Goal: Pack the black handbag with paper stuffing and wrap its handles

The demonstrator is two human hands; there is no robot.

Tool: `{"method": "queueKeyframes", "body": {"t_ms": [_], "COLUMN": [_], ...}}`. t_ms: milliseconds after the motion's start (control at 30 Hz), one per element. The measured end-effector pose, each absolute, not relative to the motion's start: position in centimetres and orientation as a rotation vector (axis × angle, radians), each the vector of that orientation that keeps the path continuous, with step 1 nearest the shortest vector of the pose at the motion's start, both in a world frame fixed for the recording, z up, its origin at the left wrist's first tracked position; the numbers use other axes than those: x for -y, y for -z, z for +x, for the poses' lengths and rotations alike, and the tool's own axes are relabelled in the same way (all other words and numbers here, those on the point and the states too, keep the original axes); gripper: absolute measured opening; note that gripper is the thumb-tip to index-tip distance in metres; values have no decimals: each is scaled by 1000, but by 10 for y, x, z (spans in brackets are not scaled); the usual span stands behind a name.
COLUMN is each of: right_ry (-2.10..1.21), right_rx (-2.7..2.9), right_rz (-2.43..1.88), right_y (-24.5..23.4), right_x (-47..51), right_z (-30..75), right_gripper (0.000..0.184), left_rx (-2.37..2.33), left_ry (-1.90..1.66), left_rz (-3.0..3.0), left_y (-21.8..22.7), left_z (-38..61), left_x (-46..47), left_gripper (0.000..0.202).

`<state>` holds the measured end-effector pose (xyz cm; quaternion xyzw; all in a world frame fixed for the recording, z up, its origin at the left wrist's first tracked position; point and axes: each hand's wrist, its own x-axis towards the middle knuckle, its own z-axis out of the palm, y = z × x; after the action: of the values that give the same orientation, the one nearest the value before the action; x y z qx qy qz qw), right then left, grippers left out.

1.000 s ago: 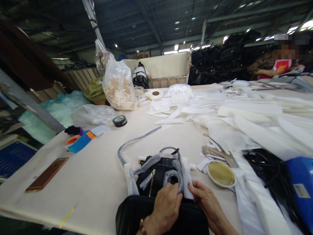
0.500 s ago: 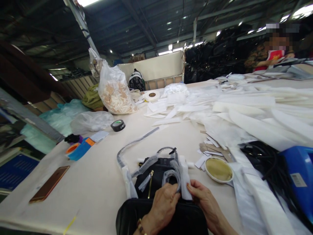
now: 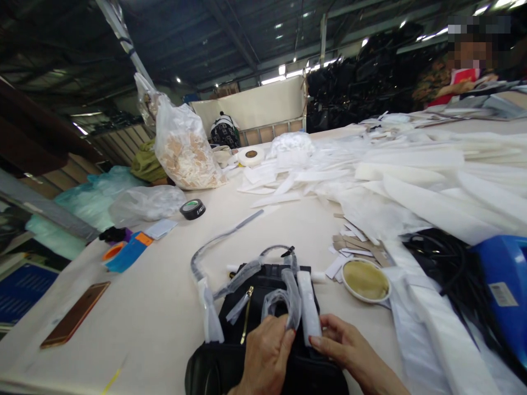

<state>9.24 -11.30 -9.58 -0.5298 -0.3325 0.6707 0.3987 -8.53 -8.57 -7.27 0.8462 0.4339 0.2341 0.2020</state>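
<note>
A black handbag (image 3: 263, 291) lies on the white table (image 3: 156, 307) just in front of me, its straps and gold zipper pull wrapped in clear plastic and white foam. My left hand (image 3: 265, 356) rests on the bag with fingers pinched on the plastic-wrapped strap loop (image 3: 284, 302). My right hand (image 3: 346, 348) pinches the lower end of a white foam strip (image 3: 308, 312) standing along the bag's right side. A long wrapped strap (image 3: 214, 247) curls away to the left.
A round dish of yellowish glue (image 3: 365, 280) sits right of the bag. Black cables (image 3: 440, 258) and a blue box (image 3: 504, 285) lie at right. White foam sheets (image 3: 411, 175) cover the far right. A phone (image 3: 76, 314), black tape roll (image 3: 192, 209) and a filled plastic bag (image 3: 185, 145) lie left. A person (image 3: 465, 71) works far right.
The view has tilted up and shifted, so everything sits a little lower and left. My right hand has slid down the foam strip, which now stands straighter along the bag.
</note>
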Motion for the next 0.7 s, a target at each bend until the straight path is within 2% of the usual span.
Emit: {"method": "queueKeyframes", "body": {"t_ms": [133, 300, 467, 700], "right_ry": [-1710, -1522, -1571, -1740], "right_rx": [625, 545, 445, 210], "right_rz": [-1332, -1360, -1316, -1126], "right_y": [96, 92, 95, 91], "right_x": [123, 131, 131, 126], "right_z": [90, 85, 86, 82], "right_gripper": [39, 33, 31, 33], "left_rx": [-1156, -1190, -1186, -1050], "left_ry": [-701, -796, -802, -489], "left_rz": [2383, 2435, 2424, 2188], "left_y": [75, 87, 87, 58], "left_z": [-89, -89, -89, -91], "left_x": [93, 100, 102, 89], "left_gripper": [20, 26, 26, 22]}}
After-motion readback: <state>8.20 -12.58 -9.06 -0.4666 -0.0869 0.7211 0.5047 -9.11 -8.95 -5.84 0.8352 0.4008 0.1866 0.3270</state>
